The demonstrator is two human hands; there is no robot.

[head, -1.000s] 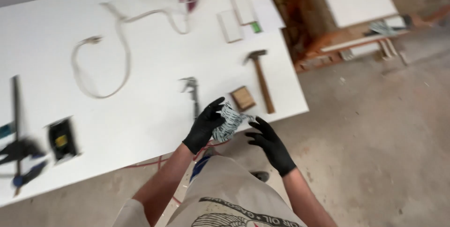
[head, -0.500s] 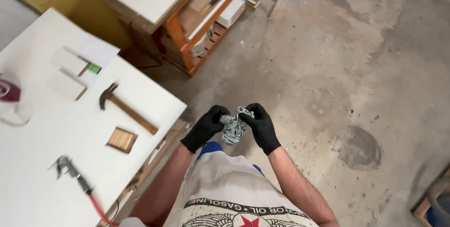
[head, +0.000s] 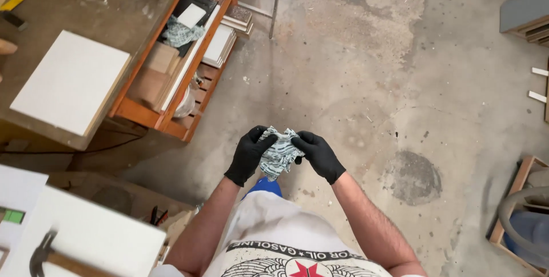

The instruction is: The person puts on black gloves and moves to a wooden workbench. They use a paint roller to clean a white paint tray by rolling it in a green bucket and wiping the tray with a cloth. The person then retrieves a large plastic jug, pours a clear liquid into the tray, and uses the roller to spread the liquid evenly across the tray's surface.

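Both my hands wear black gloves and meet in front of my chest over the concrete floor. My left hand (head: 249, 154) and my right hand (head: 318, 154) each grip an edge of a crumpled cloth (head: 278, 152), pale with a dark green pattern. The cloth bunches between my fingers and hangs a little below them. Part of it is hidden inside my palms.
A white table corner (head: 97, 237) with a hammer (head: 43, 254) lies at lower left. An orange wooden shelf (head: 177, 65) with boards and a rag stands at upper left beside a white panel (head: 71, 80). A wooden crate (head: 514, 208) sits at the right edge.
My view has swung away from the white table toward the floor. Both hands stay on the cloth, now held out over the concrete.
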